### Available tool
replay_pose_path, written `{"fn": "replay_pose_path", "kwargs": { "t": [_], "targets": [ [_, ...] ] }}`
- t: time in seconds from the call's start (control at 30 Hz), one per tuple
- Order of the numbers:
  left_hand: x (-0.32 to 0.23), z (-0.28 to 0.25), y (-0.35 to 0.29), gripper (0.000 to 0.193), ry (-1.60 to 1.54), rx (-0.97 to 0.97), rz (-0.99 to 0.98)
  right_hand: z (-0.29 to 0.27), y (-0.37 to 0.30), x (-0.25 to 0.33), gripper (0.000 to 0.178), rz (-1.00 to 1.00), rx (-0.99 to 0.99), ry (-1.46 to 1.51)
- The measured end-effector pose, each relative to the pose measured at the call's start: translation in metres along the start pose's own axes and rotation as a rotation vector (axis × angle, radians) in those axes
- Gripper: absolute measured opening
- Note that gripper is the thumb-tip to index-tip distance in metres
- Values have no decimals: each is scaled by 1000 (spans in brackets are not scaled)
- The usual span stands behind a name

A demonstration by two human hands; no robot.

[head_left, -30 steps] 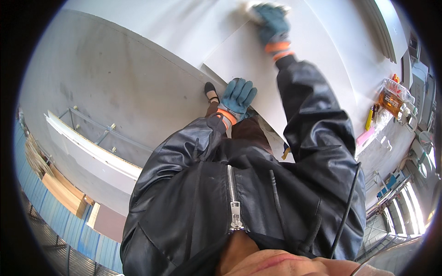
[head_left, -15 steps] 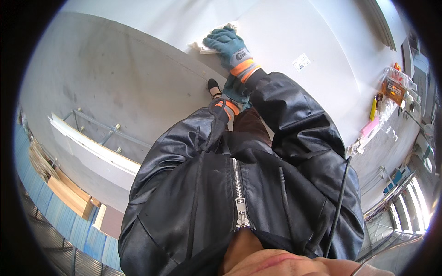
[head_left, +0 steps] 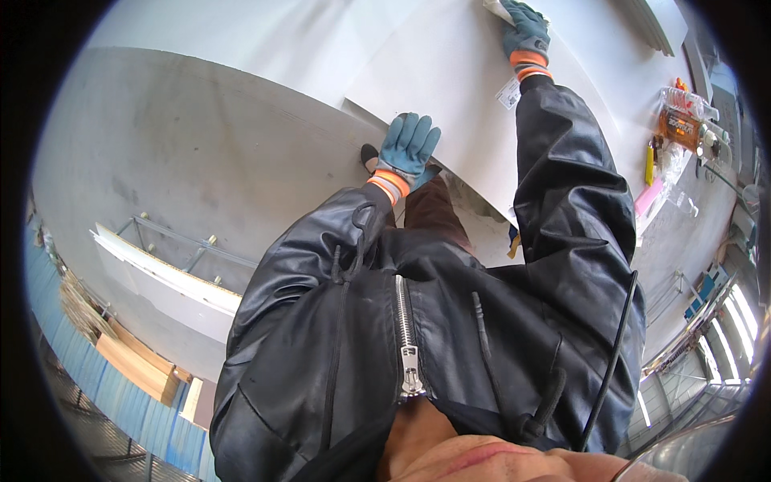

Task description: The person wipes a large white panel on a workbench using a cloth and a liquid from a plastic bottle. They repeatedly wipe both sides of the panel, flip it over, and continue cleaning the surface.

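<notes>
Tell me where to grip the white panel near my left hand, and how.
Probably best: take the white panel by its near edge, from your own side, close to the left hand. That long, thin edge faces you, while the broad face looks flat, offering little to pinch.

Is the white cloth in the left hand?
No, the cloth sticks out from under the right hand, while the left hand has its fingers extended near the panel's edge.
</notes>
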State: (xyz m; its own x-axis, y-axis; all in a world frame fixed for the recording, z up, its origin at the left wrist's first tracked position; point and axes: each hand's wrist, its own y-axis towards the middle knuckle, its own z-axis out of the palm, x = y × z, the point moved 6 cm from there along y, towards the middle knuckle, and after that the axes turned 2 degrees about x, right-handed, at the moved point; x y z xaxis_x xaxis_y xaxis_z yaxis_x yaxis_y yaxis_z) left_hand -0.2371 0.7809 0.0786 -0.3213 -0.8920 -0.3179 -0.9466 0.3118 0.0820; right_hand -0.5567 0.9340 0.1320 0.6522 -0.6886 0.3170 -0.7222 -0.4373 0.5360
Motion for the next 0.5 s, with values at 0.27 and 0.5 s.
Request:
{"fn": "replay_pose_path", "kwargs": {
  "t": [0.27,0.5],
  "targets": [
    [21,-47,1,54,-364,-220,59,-63,-163,192,42,20,412,299],
    [43,-70,-37,47,-270,-260,-213,-24,-31,26,41,-39,101,-107]
  ]
}}
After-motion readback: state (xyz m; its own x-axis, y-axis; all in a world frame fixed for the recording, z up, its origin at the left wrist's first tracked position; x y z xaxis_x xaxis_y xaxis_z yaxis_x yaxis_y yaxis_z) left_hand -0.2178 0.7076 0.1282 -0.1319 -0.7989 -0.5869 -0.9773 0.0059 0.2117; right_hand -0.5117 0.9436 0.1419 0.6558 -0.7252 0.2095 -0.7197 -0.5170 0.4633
